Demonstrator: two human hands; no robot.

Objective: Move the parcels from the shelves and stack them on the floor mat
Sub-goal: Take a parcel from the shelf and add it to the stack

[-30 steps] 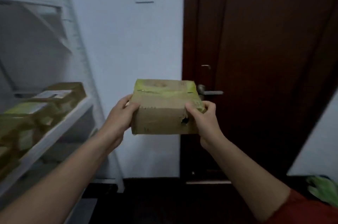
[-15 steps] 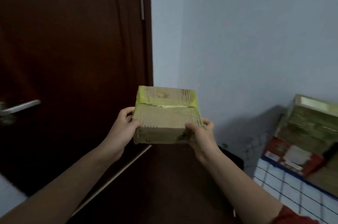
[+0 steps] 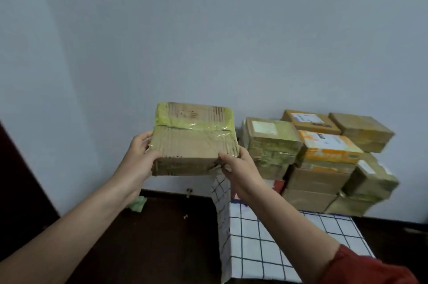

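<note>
Both hands are on the one parcel [image 3: 194, 142], held up in the middle of the frame in front of the pale wall [image 3: 208, 40]. Her left hand [image 3: 139, 158] clasps the left end, thumb on top and fingers wrapped round the side. Her right hand [image 3: 240, 167] pinches the near right corner, thumb on top; the fingers beneath are hidden.

It is a flat cardboard box, bound in clear film, with yellow-green tape across the far edge. From where I stand it looks stiff enough to keep its shape, and not heavy, since it sits level at arm's length, though that is only my guess. The film will be slick under the fingers. The corner by her right thumb looks torn or crushed, so I would hold further along the sound edges, or put a palm under each end, not trust that corner.

To the right of centre the stack of parcels [image 3: 324, 163] stands against the wall on the far edge of the checked floor mat [image 3: 278, 244], which spreads toward the lower right. The held parcel is left of the stack and apart from it, with nothing under it yet. The stack's left column looks lowest, so that seems the likely landing spot, set down flat and square.

A green scrap [image 3: 138, 203] lies on the dark floor [image 3: 162, 237] at lower left.
</note>
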